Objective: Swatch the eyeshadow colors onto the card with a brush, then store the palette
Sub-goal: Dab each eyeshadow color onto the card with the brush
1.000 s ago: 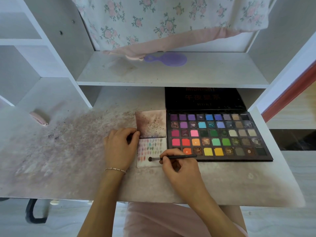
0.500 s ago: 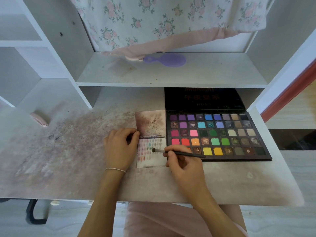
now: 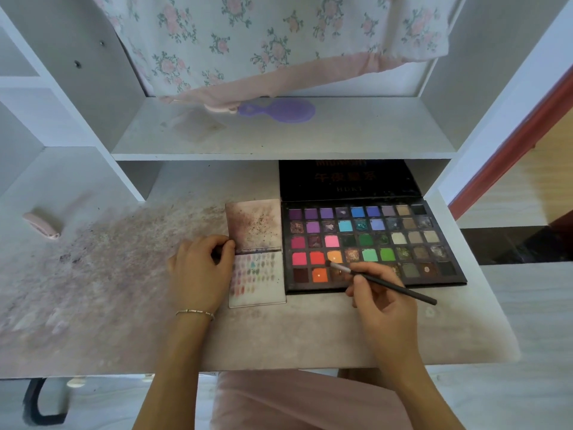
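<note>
An open black eyeshadow palette (image 3: 373, 285) with many coloured pans lies on the desk, its lid (image 3: 347, 180) propped up behind. To its left lies a folded white card (image 3: 262, 293) with rows of small colour swatches on its lower half. My left hand (image 3: 198, 271) rests on the card's left edge at the fold, fingers curled. My right hand (image 3: 381, 301) grips a thin black brush (image 3: 390, 283); the brush tip sits at the lower edge of the orange pan (image 3: 335, 256).
The desk top (image 3: 279, 333) is dusted with pink and dark powder on its left side. A small pink object (image 3: 42, 224) lies far left. On the shelf above rests a purple hairbrush (image 3: 279, 110) under a hanging floral cloth (image 3: 269, 41).
My right hand has carried the brush rightwards, off the swatch card and onto the palette's orange pan. The left hand has stayed on the card.
</note>
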Available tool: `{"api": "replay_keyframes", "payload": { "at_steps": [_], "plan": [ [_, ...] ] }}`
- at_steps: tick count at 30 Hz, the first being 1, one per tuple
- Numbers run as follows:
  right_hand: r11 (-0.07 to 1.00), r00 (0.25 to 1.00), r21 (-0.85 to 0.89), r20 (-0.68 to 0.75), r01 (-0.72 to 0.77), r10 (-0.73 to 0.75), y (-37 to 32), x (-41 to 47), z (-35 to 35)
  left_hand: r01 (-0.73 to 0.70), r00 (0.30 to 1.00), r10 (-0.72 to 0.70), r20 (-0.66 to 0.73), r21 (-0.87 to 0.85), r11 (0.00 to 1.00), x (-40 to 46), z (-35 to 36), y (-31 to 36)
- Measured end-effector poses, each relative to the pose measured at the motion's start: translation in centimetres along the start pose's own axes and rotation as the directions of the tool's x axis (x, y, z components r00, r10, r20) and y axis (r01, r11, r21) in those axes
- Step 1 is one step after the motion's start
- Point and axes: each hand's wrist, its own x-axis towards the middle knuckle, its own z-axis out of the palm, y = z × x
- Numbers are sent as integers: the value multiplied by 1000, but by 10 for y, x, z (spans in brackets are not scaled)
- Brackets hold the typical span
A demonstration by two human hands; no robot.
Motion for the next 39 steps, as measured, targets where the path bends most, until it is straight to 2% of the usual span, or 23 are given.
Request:
{"api": "replay_keyframes", "payload": {
  "at_steps": [7,12,20,39],
  "plan": [
    [982,982,-191,-184,14,-50,8,10,-48,17,1000,-16,-9,8,1000,-1,1,1],
    [975,958,-224,-278,5,-68,12,13,-58,13,1000,-13,-2,3,1000,-1,1,1],
    [951,989,-308,-147,-23,-24,15,15,-56,3,1000,-2,-7,13,1000,-1,2,1],
    [958,979,-284,-204,-32,-28,10,14,-53,-2,1000,2,4,14,1000,-2,1,0]
  ]
}}
